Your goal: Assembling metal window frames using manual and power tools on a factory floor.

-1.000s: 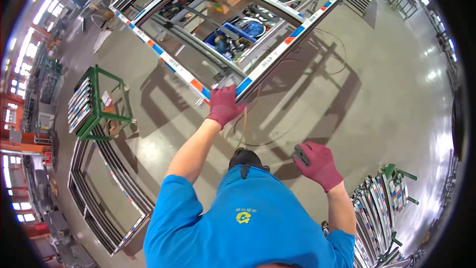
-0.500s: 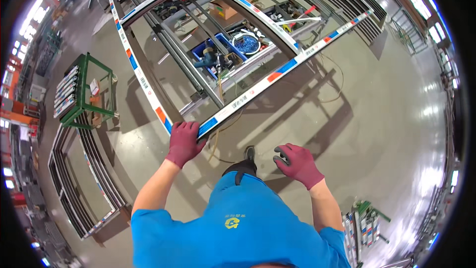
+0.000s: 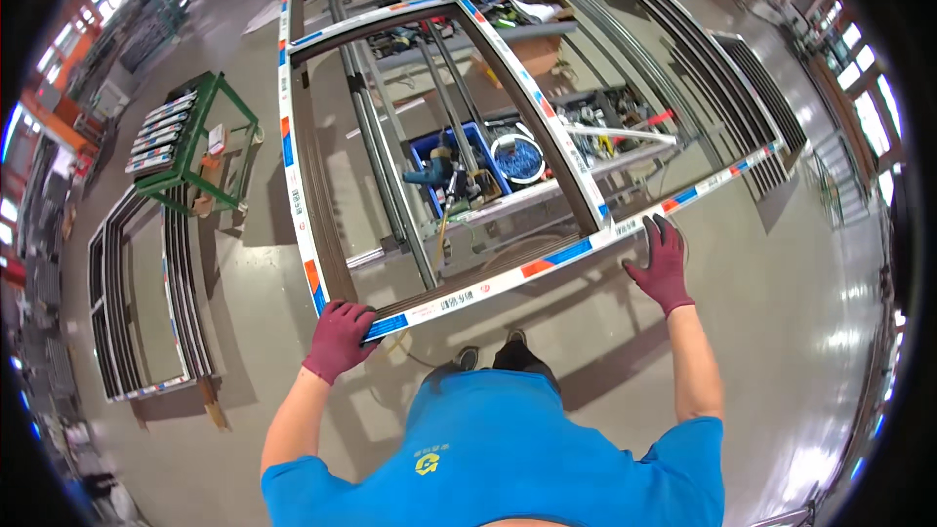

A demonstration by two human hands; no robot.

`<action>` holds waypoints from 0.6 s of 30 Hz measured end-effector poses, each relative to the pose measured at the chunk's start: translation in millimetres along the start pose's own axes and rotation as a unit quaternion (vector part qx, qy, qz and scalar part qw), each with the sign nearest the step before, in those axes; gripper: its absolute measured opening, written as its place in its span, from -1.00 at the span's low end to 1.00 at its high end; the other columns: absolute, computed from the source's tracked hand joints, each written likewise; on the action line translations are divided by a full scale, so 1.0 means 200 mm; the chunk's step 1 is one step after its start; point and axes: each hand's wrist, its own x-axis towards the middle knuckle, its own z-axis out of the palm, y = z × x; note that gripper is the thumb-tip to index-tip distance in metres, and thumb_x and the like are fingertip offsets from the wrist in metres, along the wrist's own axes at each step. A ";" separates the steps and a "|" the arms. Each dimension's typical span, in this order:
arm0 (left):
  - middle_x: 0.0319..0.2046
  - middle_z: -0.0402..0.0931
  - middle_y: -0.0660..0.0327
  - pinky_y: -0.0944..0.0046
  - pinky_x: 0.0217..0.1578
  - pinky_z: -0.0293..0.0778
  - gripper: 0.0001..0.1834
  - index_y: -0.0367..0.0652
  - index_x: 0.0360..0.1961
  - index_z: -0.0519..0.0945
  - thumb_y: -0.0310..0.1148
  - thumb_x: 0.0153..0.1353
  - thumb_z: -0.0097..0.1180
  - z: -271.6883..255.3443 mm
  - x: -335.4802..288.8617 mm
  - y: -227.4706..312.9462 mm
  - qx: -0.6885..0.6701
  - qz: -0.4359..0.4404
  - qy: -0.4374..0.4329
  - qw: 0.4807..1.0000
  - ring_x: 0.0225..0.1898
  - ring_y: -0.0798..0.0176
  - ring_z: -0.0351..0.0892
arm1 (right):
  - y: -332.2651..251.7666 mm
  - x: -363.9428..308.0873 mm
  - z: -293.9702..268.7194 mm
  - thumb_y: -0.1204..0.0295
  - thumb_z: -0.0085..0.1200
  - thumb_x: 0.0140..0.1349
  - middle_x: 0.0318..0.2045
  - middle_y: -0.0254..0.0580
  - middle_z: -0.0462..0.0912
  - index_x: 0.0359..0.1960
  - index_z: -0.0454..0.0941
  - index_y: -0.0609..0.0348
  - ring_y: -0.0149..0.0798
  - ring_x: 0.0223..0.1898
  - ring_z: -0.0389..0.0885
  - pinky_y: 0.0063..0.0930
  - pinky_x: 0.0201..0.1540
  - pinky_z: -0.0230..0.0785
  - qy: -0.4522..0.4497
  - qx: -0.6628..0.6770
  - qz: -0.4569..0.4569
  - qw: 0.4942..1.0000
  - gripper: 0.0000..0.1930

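A large window frame point(image 3: 508, 278), covered with white, blue and orange protective tape, lies over a work stand in front of me. Its near left corner is in the grip of my left hand point(image 3: 339, 340), in a maroon glove with fingers curled over the bar. Farther along the same near bar is my right hand point(image 3: 666, 265), gloved alike. Its thumb and fingers are spread, with the fingertips at the bar's outer edge; whether they press on it I cannot tell. An upright divider point(image 3: 532, 88) meets the near bar left of my right hand.
Beneath the frame, a blue bin point(image 3: 422, 148) holds a power drill point(image 3: 436, 171), beside a white tub of blue pieces point(image 3: 517, 158). A green cart point(image 3: 210, 141) with stacked profiles stands left. More frames point(image 3: 181, 303) rest below it, and others point(image 3: 756, 88) at far right.
My right hand has moved forward and right, from beside my body to the frame's near bar. The left hand stays on the corner. My view has shifted, and my feet have moved.
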 end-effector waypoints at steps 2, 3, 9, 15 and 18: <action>0.00 0.65 0.15 -0.05 0.25 0.38 -0.53 -0.06 -0.03 0.63 -0.20 0.02 0.46 0.01 0.02 0.01 0.003 -0.011 0.013 1.000 0.08 0.02 0.63 | 0.29 0.13 0.06 0.07 0.50 -0.05 0.39 0.05 0.38 0.41 0.38 0.04 0.20 0.47 0.23 0.30 0.53 -0.07 -0.041 -0.084 -0.030 0.995 -0.06; -0.02 0.65 0.15 -0.04 0.25 0.38 -0.53 -0.06 -0.04 0.63 -0.20 0.02 0.46 0.01 0.02 0.01 0.008 -0.018 0.017 1.000 0.06 0.02 0.63 | 0.39 0.20 0.08 0.07 0.50 -0.05 0.39 0.05 0.38 0.41 0.38 0.04 0.20 0.47 0.23 0.30 0.53 -0.07 -0.040 -0.082 -0.047 0.995 -0.06; 0.02 0.61 0.13 -0.03 0.22 0.40 -0.41 -0.09 0.00 0.61 -0.12 -0.04 0.52 0.06 0.02 0.24 0.049 -0.129 0.070 0.988 0.09 -0.01 0.59 | 0.91 0.56 0.12 0.05 0.58 -0.22 -0.05 -0.13 0.65 0.03 0.61 0.01 0.06 0.10 0.59 0.06 0.27 0.36 -0.183 -0.103 -0.104 0.972 -0.28; 0.01 0.59 0.07 -0.08 0.15 0.45 -0.29 -0.10 0.04 0.60 -0.01 -0.12 0.56 0.15 0.35 0.58 -0.006 -0.212 0.076 0.974 0.10 -0.11 0.57 | 1.07 0.68 0.19 0.08 0.62 -0.32 -0.12 -0.15 0.67 -0.21 0.66 0.06 0.03 0.00 0.63 -0.04 0.00 0.53 -0.190 -0.087 -0.221 0.953 -0.39; -0.04 0.59 0.08 -0.06 0.05 0.51 -0.33 -0.07 -0.05 0.61 0.04 -0.15 0.56 0.19 0.52 0.66 0.008 -0.180 0.072 0.981 0.04 -0.08 0.60 | 1.14 0.68 0.25 0.07 0.62 -0.37 -0.14 -0.17 0.64 -0.20 0.64 0.06 0.03 -0.04 0.63 -0.06 -0.06 0.53 -0.168 -0.062 -0.248 0.952 -0.36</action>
